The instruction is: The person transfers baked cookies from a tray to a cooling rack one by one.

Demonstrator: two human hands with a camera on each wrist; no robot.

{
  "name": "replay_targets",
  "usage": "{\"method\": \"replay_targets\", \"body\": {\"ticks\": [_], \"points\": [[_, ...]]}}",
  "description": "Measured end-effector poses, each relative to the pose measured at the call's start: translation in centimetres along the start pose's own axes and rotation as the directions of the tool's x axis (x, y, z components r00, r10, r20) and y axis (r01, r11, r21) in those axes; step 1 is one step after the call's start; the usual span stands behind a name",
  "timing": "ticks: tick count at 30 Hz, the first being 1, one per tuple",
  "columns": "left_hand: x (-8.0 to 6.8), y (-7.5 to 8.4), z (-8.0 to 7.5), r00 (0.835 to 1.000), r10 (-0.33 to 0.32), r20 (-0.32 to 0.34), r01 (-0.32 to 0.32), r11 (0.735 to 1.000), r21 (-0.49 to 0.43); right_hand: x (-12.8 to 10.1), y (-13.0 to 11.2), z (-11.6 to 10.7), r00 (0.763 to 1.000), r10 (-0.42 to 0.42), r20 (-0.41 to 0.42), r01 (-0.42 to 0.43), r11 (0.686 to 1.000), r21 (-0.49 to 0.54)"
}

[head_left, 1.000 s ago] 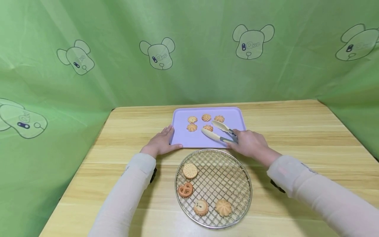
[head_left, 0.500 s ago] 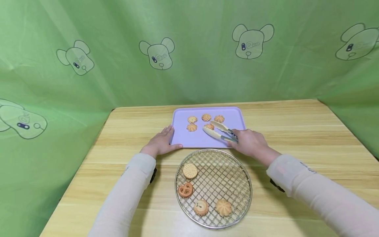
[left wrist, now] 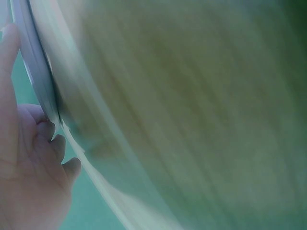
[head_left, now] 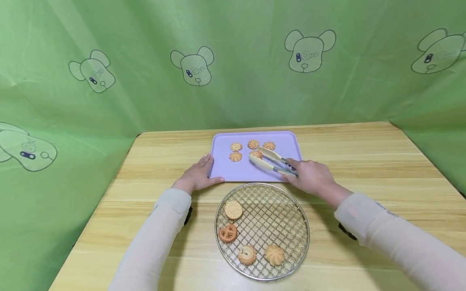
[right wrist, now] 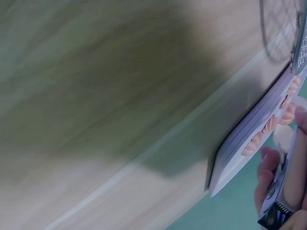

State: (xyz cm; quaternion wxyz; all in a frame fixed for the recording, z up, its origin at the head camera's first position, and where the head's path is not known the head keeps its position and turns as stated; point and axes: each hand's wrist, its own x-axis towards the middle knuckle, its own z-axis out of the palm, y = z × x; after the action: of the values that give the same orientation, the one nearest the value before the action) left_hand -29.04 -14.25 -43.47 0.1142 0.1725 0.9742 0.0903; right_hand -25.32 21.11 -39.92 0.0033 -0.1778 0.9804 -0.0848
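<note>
My right hand (head_left: 312, 176) grips a pair of tongs (head_left: 263, 163) with pale cream heads and grey handles. The heads stand on either side of a round ridged cookie (head_left: 256, 154), partly covered by them, on the lilac tray (head_left: 240, 171). Several other cookies lie there, including a swirled one (head_left: 253, 144), a star-shaped one (head_left: 269, 146) and a ring-shaped one (head_left: 236, 147). My left hand (head_left: 198, 175) rests at the tray's left front corner, thumb along the front edge and fingers along the side. In the right wrist view the tongs' handle (right wrist: 280, 191) lies within the fingers.
In front of the tray is a round wire rack (head_left: 284, 218). On it lie a round dotted biscuit (head_left: 233, 210), a pretzel-shaped cookie (head_left: 228, 233), a decorated round cookie (head_left: 247, 255) and a flower-shaped cookie (head_left: 274, 255). A green curtain (head_left: 240, 101) stands behind the wooden table (head_left: 364, 161).
The tongs' heads have drawn closer together around the ridged cookie, which shifted slightly. My right hand has moved a little to the right and nearer to me. My left hand stays put.
</note>
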Motion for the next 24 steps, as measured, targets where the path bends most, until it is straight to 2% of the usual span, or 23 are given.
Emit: {"method": "replay_targets", "body": {"ticks": [8,14,24], "points": [[0.0,0.0,0.0,1.000,-0.003,0.008,0.003,1.000,0.003,-0.9,0.7,0.3,0.994,-0.071,-0.081,0.072,0.997,0.004],[0.2,-0.1,0.1,1.000,-0.001,0.002,0.001,1.000,0.006,-1.8,1.3,0.3,0.980,-0.144,-0.134,0.144,0.989,-0.008],[0.4,-0.3,0.3,1.000,0.005,-0.012,-0.005,1.000,0.007,-2.7,2.4,0.6,0.958,-0.244,-0.150,0.241,0.970,-0.036]]}}
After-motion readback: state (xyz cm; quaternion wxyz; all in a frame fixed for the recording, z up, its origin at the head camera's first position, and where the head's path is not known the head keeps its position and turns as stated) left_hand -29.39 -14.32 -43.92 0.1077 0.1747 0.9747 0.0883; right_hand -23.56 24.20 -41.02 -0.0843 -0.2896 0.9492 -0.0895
